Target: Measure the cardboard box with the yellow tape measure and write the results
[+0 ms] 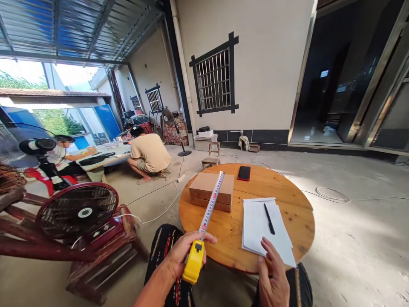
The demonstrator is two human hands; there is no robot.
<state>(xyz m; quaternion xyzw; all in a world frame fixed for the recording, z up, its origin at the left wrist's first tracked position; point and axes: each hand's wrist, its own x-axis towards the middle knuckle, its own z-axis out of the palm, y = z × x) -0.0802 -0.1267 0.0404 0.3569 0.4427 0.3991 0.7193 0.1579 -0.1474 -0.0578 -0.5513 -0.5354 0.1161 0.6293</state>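
My left hand is wrapped round a yellow tape measure. Its blade is pulled out and slants up and away across a brown cardboard box; whether it touches the box I cannot tell. The box lies flat on a round wooden table. My right hand holds nothing, its fingers apart, near the front edge of the table. Just beyond it are white paper sheets, with a black pen lying on them.
A dark phone with a red edge lies at the table's far side. To the left, a red fan rests on a wooden chair. Beyond, a person crouches beside another table. Cables lie on the floor.
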